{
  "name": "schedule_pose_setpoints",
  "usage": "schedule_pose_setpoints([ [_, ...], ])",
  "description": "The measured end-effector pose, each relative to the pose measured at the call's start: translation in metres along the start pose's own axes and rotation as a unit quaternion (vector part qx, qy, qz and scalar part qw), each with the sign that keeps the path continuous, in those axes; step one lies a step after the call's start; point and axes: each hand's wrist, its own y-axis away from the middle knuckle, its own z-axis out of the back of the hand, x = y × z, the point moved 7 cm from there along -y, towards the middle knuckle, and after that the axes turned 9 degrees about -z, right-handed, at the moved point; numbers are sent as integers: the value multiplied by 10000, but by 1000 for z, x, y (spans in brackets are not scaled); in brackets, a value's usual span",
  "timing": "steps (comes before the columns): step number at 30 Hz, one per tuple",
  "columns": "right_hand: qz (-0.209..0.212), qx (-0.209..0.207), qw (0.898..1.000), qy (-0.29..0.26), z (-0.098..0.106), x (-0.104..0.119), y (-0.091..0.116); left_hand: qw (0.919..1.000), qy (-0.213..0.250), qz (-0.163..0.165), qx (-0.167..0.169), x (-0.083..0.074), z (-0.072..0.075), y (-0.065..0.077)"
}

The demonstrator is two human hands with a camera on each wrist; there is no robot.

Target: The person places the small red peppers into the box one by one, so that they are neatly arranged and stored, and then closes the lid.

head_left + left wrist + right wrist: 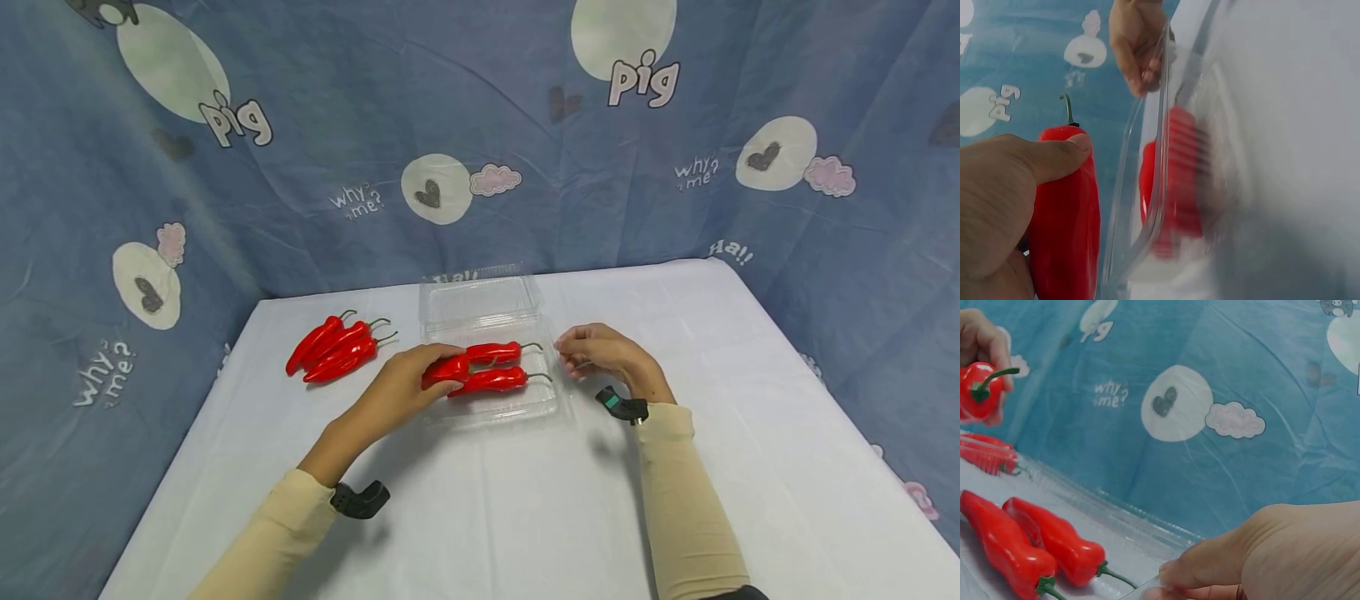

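My left hand (405, 377) holds a red chili pepper (1065, 206) above the left side of a clear plastic container (517, 413). In the left wrist view the thumb lies across the pepper near its green stem. Two more red peppers, a rear one (493, 353) and a front one (501, 381), lie side by side inside the container, stems toward the right. At the container's right edge is my right hand (607, 354), its thumb and fingers pinching the rim in the right wrist view.
The container's clear lid (480, 302) lies folded back behind it. Left of it, several red peppers (337, 346) lie together on the white tablecloth (525, 517). A blue patterned cloth (450, 100) hangs behind the table and along both sides.
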Motion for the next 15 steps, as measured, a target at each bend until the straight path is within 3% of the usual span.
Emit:
schedule_pose_setpoints([
  [15,24,60,10000,-25,0,-1,-1,9985,12,-452,300,-25,-42,-25],
])
